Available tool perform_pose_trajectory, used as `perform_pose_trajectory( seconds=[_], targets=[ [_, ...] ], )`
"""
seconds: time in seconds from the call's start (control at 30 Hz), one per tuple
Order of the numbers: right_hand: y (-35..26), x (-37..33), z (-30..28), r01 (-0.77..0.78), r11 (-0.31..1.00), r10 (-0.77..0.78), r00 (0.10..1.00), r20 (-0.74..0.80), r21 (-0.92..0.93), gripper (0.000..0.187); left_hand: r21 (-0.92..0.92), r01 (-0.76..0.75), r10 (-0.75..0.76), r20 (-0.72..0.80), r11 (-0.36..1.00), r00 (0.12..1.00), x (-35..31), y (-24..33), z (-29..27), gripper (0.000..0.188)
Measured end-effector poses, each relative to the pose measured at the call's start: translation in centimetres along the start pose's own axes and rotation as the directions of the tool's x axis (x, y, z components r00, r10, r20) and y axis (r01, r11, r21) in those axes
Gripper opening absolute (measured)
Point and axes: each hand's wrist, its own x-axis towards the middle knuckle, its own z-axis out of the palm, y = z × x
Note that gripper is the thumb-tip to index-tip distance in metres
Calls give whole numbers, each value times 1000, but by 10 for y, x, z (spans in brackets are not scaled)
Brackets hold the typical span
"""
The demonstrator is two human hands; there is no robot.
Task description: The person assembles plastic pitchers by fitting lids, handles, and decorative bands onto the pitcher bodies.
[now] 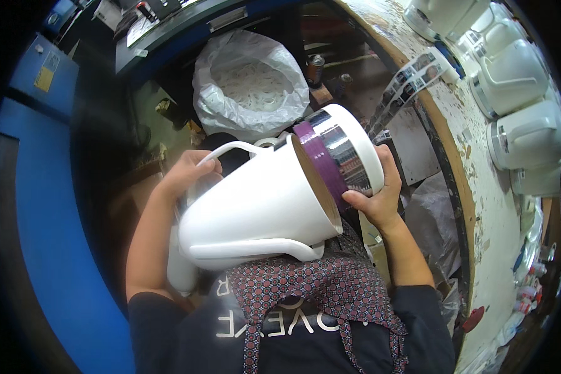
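A large white plastic jug [249, 193] lies tilted across my lap, its wide mouth facing right. My left hand [190, 171] is closed round the end of a curved white handle [234, 148] on the jug's far side. A second long handle [255, 248] runs along the near side. In my right hand [383, 193] is a round jug part [361, 140] with a white rim, a shiny silver band and a purple band. It sits close to the jug's mouth; whether they touch I cannot tell. A patterned apron [318, 283] lies beneath the jug.
An open white plastic bag [255, 115] of translucent scraps stands ahead. On the right, a worn bench [474, 249] bears several white jugs [511, 78] and a strip of silvery labels [411, 78]. A spray can [316, 70] stands beyond the bag. Blue metal panels [50, 230] rise at left.
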Motion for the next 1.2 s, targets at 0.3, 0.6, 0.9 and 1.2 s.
perform_pose_trajectory(
  seconds=[0.3,0.6,0.9,1.2],
  targets=[
    [-13,-7,3,263,964,-261,964,42,-40,84,-358,-26,20,-22,933,1000,-36,-22,4,61],
    [-52,-9,0,374,927,-372,915,158,20,88,-569,-42,-103,-221,821,970,-81,-59,34,70],
    [-36,10,9,331,942,-336,931,144,58,85,-547,-250,54,-349,799,936,-97,-56,46,58],
    [-21,16,13,-10,991,14,999,-32,130,62,-409,-433,152,-562,803,813,-109,-10,54,50]
  ],
)
